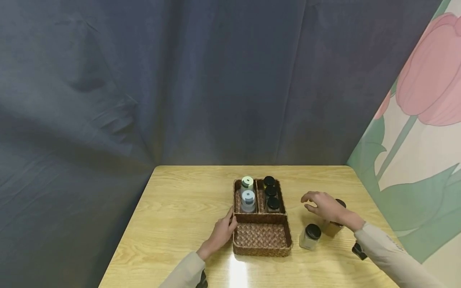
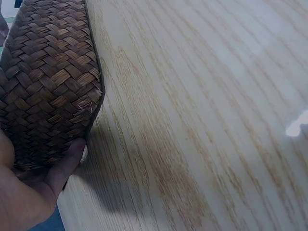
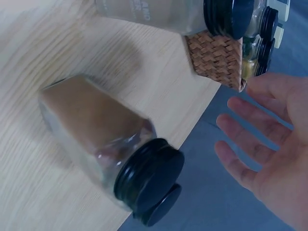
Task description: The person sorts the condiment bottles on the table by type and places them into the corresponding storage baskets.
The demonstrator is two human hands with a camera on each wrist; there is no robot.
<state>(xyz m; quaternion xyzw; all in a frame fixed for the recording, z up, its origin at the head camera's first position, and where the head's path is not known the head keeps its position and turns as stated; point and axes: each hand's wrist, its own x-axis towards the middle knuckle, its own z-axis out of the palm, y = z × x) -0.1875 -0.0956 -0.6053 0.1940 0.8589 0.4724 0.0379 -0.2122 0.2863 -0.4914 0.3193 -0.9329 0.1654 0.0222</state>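
A brown woven basket (image 1: 263, 251) with three compartments stands on the table. My left hand (image 1: 221, 232) holds its left wall, thumb at the rim; in the left wrist view, a finger (image 2: 67, 161) touches the wall low down near the table. My right hand (image 1: 324, 206) hovers over the table right of the basket, fingers loosely bent and holding nothing. Below it stands a black-lidded jar (image 1: 333, 229) of brown contents, partly hidden by the hand. Another black-lidded jar (image 1: 309, 239), with pale contents, stands nearer the basket.
The basket's back left compartment holds two bottles with pale caps (image 1: 247, 196); the back right one holds three black-lidded jars (image 1: 273, 204). In the right wrist view another black lid (image 3: 161, 207) shows behind the brown jar. A dark curtain (image 1: 230, 88) hangs behind the table.
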